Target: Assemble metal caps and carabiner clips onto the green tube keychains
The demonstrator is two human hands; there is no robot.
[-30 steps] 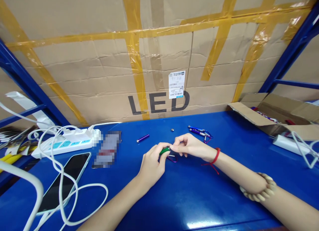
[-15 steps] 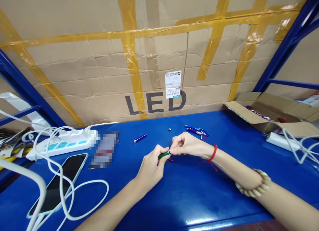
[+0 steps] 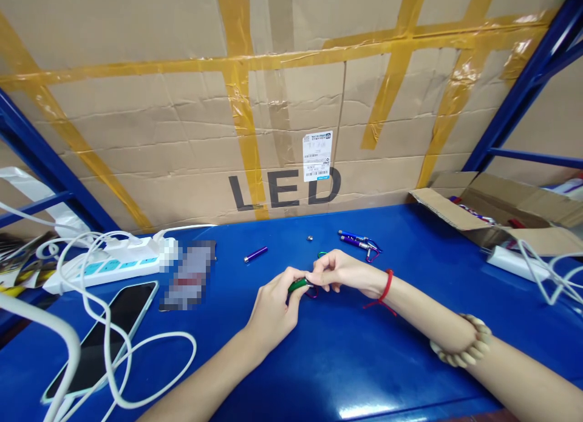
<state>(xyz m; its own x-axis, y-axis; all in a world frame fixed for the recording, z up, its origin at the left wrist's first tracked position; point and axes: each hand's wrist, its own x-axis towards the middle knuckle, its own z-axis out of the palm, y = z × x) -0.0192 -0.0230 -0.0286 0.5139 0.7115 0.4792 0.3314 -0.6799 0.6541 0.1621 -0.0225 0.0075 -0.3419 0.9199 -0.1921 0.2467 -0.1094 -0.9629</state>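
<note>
My left hand (image 3: pixel 279 300) is closed around a small green metal tube (image 3: pixel 298 284) that looks like a penlight body. At the tube's right end, my right hand (image 3: pixel 334 270) pinches with thumb and forefinger; the fingertips hide most of what they grip there. A thin purple-red cord loop hangs just below the fingers, and a bit of green cord shows behind the right hand. Beyond the hands lie a purple tube (image 3: pixel 255 255) with a silver end, a tiny silver cap (image 3: pixel 310 238), and blue and purple penlights (image 3: pixel 355 238) with cords.
A white power strip (image 3: pixel 113 261), tangled white cables and a phone (image 3: pixel 102 337) occupy the left of the blue table (image 3: pixel 364 361). Near the phone lies a blurred flat item (image 3: pixel 191 276). An open cardboard box (image 3: pixel 523 231) stands back right, and a large carton (image 3: pixel 182 136) walls the back.
My right hand's fingers have shifted slightly at the tube's end, and green cord now shows behind them. My left hand keeps its hold. The view has moved a little.
</note>
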